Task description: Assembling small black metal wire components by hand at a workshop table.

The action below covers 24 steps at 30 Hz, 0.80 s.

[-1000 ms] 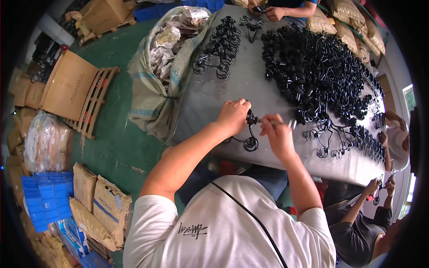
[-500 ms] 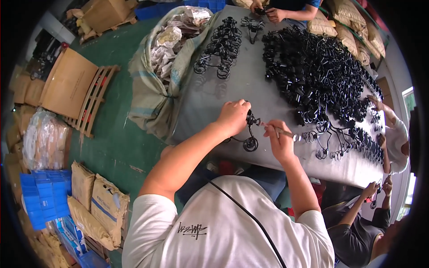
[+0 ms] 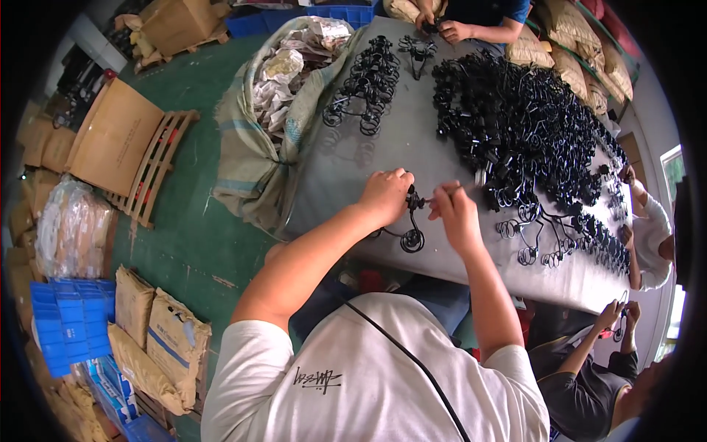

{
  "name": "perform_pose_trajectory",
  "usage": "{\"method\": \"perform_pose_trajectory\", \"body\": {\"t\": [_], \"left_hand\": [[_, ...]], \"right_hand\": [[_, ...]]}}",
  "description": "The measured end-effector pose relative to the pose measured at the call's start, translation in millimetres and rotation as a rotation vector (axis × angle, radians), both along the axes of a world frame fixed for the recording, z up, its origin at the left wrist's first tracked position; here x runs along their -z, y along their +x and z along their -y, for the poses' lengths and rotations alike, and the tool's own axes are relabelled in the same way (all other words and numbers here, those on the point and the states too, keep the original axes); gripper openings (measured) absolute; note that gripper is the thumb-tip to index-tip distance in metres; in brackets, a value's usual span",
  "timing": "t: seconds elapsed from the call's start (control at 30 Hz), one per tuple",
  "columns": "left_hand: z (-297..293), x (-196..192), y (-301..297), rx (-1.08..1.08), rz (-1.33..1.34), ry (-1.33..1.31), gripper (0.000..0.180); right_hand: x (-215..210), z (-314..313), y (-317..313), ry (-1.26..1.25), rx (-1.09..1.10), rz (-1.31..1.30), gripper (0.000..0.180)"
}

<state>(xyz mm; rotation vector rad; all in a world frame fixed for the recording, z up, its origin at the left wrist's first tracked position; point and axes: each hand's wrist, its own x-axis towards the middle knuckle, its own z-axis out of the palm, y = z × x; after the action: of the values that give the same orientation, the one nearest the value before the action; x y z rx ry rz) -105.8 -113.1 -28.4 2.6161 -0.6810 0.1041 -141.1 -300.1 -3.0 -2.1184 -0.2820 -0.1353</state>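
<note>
Grey table (image 3: 353,169) runs diagonally from top centre to right edge, fills the centre of frame. Green floor (image 3: 199,221) takes the left half. Big heap of black wire scroll pieces (image 3: 515,125) covers the table's upper right. Open woven sack (image 3: 258,132) stuffed with crumpled wrappers hangs against the table's left edge, upper centre. Flat cardboard sheet (image 3: 110,136) leans on a wooden pallet (image 3: 158,173), upper left. Stack of blue crates (image 3: 66,324) at lower left, brown paper bags (image 3: 158,342) just beside them. Smaller pile of black wire scrolls (image 3: 368,81) on the table near top centre. A few finished scroll pieces (image 3: 545,236) lie apart at right centre.

Person in white shirt, bottom centre. Left hand (image 3: 384,195) closed down on a black wire scroll piece (image 3: 409,234), pinning its top end on the table, centre frame. Right hand (image 3: 453,214) just beside it, fingers pinched on a thin pale tool (image 3: 460,189) whose tip meets the piece's top; the curl of the piece lies bare below the two hands.

Other people's hands at top centre (image 3: 449,29), right edge and lower right (image 3: 618,313), each on small black parts.
</note>
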Motion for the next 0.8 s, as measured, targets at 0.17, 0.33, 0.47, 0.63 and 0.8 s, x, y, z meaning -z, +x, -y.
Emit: {"method": "perform_pose_trajectory", "body": {"t": [0.17, 0.33, 0.47, 0.63, 0.8], "left_hand": [[-3, 1, 0, 0.014, 0.060, 0.007, 0.031], [-1, 7, -2, -0.041, 0.028, 0.026, 0.034], [1, -17, -29, -0.214, 0.049, 0.016, 0.042], [-2, 1, -35, -0.244, -0.038, -0.138, 0.039], [-26, -36, -16, -0.324, -0.094, -0.285, 0.036]], "right_hand": [[20, 17, 65, 0.624, -0.089, -0.836, 0.026], [49, 28, 86, 0.456, -0.036, -0.795, 0.031], [26, 25, 61, -0.493, 0.173, -0.210, 0.037], [38, 12, 19, -0.338, 0.191, 0.222, 0.050], [60, 23, -15, -0.343, 0.190, 0.329, 0.049]]}}
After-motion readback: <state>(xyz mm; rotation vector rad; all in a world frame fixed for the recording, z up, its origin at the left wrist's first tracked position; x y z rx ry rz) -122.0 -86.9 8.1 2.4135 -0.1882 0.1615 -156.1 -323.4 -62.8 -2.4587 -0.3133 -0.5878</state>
